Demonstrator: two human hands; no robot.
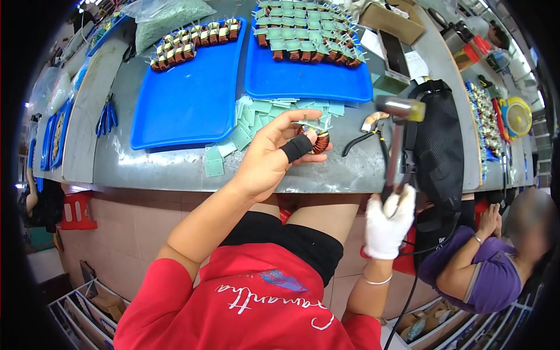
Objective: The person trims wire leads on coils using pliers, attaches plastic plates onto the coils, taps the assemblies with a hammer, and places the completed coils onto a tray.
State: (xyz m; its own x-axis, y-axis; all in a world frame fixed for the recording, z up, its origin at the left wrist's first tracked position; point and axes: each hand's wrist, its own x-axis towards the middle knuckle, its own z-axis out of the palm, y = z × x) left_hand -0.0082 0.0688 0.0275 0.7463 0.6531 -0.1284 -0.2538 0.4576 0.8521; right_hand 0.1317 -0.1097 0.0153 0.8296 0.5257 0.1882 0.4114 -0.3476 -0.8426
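Copper-wound toroidal coil (321, 142), green plate (315, 125) at its top, over metal workbench (181, 166) near front edge; left hand (274, 150) pinches it, fingers curled. White-gloved right hand (389, 224) closed round hammer (397, 149). Pliers (359, 140) on bench between coil and hammer.

Bright indoor light; strip lights (526, 63) burn white at far right. Patchy glare on metal tabletop (175, 166), pale highlights on white-gloved right hand (387, 228). Hammer (401, 109) motion-blurred. Left hand (273, 144) and blue trays (184, 111) fairly sharp. Co-worker's head (529, 224) smeared out. Heavy fisheye: sides bend, outer background soft, corners black.
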